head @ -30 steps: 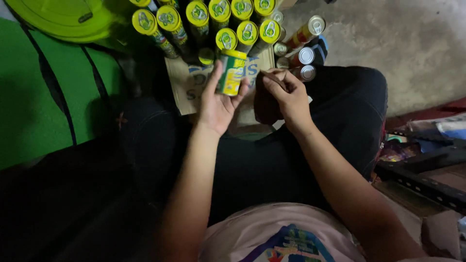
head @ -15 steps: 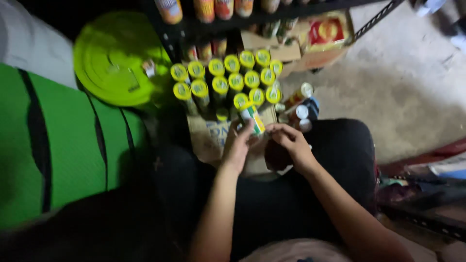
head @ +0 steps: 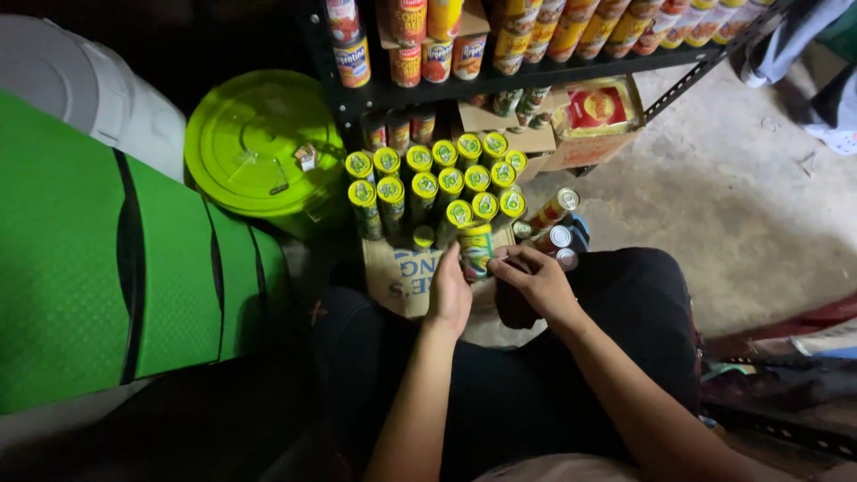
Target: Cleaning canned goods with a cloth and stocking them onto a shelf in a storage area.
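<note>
Left hand (head: pixel 451 293) fingers wrapped round green-yellow can (head: pixel 475 251), held upright over cardboard sheet (head: pixel 402 272) on floor, just in front of rows of yellow-lidded cans (head: pixel 437 183). Right hand (head: pixel 536 281) fingertips pinched at can's right side, touching it; whether gripping label or only touching, hard to tell. Few red cans (head: pixel 555 223) lying just right of rows. Lime green lid (head: pixel 254 143) to left, black shelf (head: pixel 536 76) with more cans above. Person seated, dark trousers.
</note>
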